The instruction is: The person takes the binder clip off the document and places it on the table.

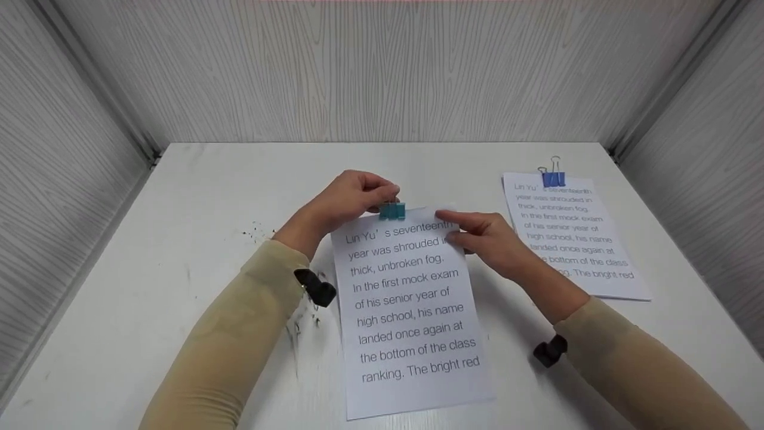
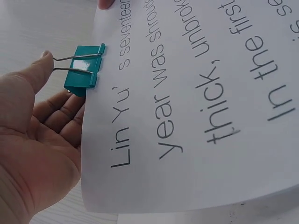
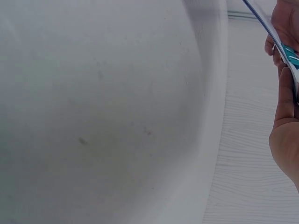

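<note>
A teal binder clip (image 1: 392, 211) sits on the top edge of a printed paper stack (image 1: 412, 310), which is raised toward me at its upper end. My left hand (image 1: 352, 197) holds the clip, and in the left wrist view the thumb presses the wire handle of the clip (image 2: 84, 67) while the other fingers lie behind it. At the stack's upper right edge my right hand (image 1: 489, 242) pinches the sheets, fingers behind the paper. In the right wrist view the paper is seen edge-on beside the right hand (image 3: 286, 116).
A second printed stack (image 1: 573, 239) with a blue binder clip (image 1: 554, 178) lies on the white table (image 1: 209, 179) to the right, partly behind my right hand. Dark specks (image 1: 256, 232) mark the table at left. Wood-grain panels (image 1: 382, 71) enclose the back and sides.
</note>
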`<state>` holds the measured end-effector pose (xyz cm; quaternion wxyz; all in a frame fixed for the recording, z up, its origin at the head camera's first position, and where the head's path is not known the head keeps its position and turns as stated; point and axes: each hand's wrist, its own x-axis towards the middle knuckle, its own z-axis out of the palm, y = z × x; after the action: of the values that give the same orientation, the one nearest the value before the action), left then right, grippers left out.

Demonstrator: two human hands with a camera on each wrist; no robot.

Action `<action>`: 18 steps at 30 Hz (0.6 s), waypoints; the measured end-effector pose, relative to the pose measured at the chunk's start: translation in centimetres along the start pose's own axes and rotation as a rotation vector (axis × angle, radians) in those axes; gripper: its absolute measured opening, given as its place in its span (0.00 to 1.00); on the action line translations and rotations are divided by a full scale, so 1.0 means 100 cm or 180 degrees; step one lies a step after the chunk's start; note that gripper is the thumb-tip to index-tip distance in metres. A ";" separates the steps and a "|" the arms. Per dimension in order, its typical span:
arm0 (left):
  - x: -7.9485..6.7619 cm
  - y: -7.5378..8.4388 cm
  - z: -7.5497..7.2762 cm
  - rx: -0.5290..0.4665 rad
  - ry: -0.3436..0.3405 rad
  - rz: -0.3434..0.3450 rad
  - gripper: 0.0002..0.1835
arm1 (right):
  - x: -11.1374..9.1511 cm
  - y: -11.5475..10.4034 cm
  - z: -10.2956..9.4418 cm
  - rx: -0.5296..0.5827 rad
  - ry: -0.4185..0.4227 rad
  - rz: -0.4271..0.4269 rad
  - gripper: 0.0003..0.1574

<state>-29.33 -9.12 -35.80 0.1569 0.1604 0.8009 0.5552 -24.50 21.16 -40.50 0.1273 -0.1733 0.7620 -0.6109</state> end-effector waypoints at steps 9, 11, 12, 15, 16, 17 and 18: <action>0.000 0.000 0.005 0.0464 0.0435 0.0341 0.17 | 0.003 0.006 0.000 -0.0030 -0.0026 0.0015 0.30; -0.001 -0.001 0.002 0.0459 0.0560 0.0397 0.16 | 0.003 0.008 -0.001 -0.0032 -0.0023 0.0027 0.30; -0.002 -0.002 0.001 0.0458 0.0624 0.0414 0.16 | 0.003 0.008 -0.001 -0.0026 -0.0012 0.0050 0.31; -0.007 -0.005 -0.008 0.0450 0.0751 0.0468 0.16 | 0.005 0.010 -0.003 -0.0014 0.0034 0.0124 0.31; -0.009 -0.007 -0.013 0.0455 0.0783 0.0479 0.17 | 0.005 0.010 -0.004 -0.0014 0.0054 0.0153 0.31; -0.012 -0.009 -0.018 0.0462 0.0814 0.0472 0.17 | 0.006 0.011 -0.005 -0.0012 0.0075 0.0180 0.31; -0.016 -0.011 -0.023 0.0468 0.0845 0.0461 0.18 | 0.006 0.011 -0.005 -0.0018 0.0088 0.0203 0.32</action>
<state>-28.95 -12.10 -35.90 -0.0029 0.1540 0.8393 0.5214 -25.43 21.59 -41.45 0.1357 -0.1407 0.7705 -0.6067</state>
